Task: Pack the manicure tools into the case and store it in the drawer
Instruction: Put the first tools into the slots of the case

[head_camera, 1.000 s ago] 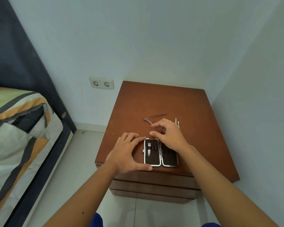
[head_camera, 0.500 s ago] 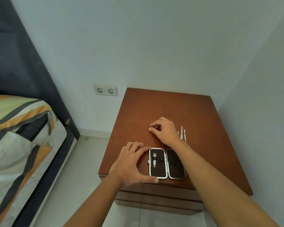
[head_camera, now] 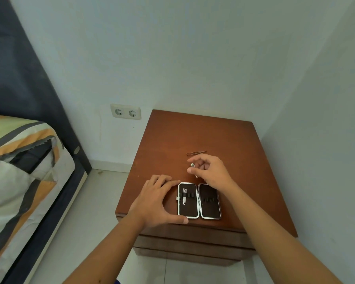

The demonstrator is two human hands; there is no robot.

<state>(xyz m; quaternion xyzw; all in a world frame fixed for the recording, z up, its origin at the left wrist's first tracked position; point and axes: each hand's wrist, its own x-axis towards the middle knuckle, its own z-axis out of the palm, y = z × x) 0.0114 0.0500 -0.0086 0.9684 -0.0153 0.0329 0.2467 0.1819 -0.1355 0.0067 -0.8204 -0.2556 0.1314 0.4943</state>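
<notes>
The black case (head_camera: 199,200) is lying open near the nightstand's front edge, one clipper (head_camera: 184,196) strapped in (left half); thin tweezers (head_camera: 196,153) are lying beyond.

Soft, even, dimmish light; faint shadows under the fingers; a wide-angle lens bends the edges; slightly soft focus.

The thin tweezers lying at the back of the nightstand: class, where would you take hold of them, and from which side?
Probably pinch the tweezers across the two arms near mid-length, coming from above. They lie flat and crosswise on the nightstand, thin and low, so fingertips closing front and back should squeeze the arms together. The right hand, nearest, already holds a small tool.
</notes>
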